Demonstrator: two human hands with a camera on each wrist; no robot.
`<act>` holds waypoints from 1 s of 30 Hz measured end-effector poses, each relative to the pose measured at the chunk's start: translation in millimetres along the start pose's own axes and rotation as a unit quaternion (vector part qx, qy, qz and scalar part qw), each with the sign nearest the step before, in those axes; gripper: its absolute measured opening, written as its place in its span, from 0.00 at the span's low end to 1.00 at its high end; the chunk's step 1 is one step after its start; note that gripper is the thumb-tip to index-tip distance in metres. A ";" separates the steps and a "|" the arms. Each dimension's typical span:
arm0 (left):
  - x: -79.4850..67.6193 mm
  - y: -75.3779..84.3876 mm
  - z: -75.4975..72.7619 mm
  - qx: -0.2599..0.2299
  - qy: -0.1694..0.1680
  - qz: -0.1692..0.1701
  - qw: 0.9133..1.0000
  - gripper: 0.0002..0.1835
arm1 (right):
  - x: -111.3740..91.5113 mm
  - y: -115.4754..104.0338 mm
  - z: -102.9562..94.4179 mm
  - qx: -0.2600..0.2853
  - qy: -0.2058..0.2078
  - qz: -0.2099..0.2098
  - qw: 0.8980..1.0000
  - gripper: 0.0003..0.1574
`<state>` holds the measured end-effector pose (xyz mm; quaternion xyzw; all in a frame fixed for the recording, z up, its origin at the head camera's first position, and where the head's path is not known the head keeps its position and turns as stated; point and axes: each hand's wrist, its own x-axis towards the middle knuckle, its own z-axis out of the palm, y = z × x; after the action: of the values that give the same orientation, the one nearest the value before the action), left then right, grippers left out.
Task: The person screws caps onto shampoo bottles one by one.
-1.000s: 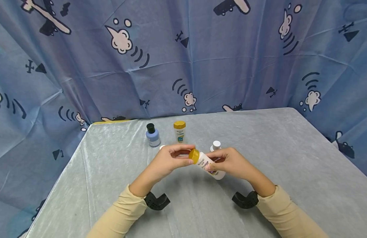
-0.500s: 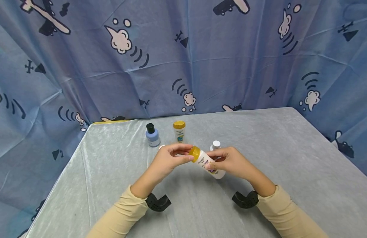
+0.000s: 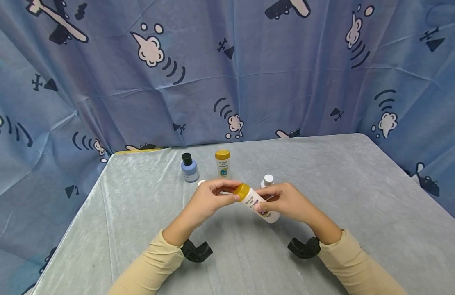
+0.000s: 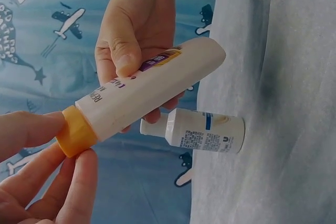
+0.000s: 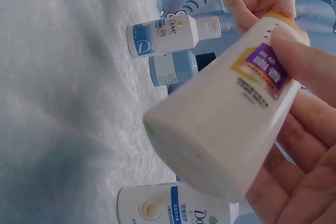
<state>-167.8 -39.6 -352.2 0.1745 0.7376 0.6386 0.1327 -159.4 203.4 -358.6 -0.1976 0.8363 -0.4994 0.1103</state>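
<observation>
A white bottle [image 3: 252, 198] with a purple-and-gold label tilts in the air between both hands, its gold cap [image 3: 242, 191] pointing up and to the left. The left hand [image 3: 210, 198] pinches that cap between thumb and fingertips. Around the bottle's body, the right hand [image 3: 288, 201] holds with its thumb across the label and fingers behind. In the left wrist view the cap [image 4: 77, 131] sits on the bottle [image 4: 157, 85], with the left fingers on opposite sides of it. The right wrist view shows the bottle's base [image 5: 194, 153] close up.
On the grey cloth-covered table [image 3: 157, 229] stand a blue bottle [image 3: 190, 171] with a black cap and another gold-capped bottle [image 3: 223, 164]. A white-capped bottle [image 3: 267, 180] is partly behind the right hand. Behind the left hand, a white Dove bottle [image 5: 165, 34] is mostly hidden from the head view.
The left fingers and the cap shift very slightly, while the bottle stays tilted in nearly the same place. Both hands keep their hold, and the bottles on the table have not moved.
</observation>
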 end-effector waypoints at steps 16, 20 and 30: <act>-2.0 -3.9 -1.1 0.009 -0.021 0.021 1.000 0.20 | -1.2 3.8 3.5 0.011 -0.011 -0.003 1.000 0.25; -1.8 -0.9 -2.7 0.003 -0.023 0.024 0.999 0.22 | -0.2 3.3 3.2 0.008 -0.008 -0.001 1.000 0.26; -1.7 2.2 -7.6 -0.006 -0.041 0.016 0.999 0.22 | -0.5 1.5 1.8 0.008 -0.009 -0.004 1.000 0.26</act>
<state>-169.2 -46.9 -348.9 0.2116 0.7248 0.6375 0.1531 -158.6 202.7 -360.9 -0.2042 0.8307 -0.5046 0.1172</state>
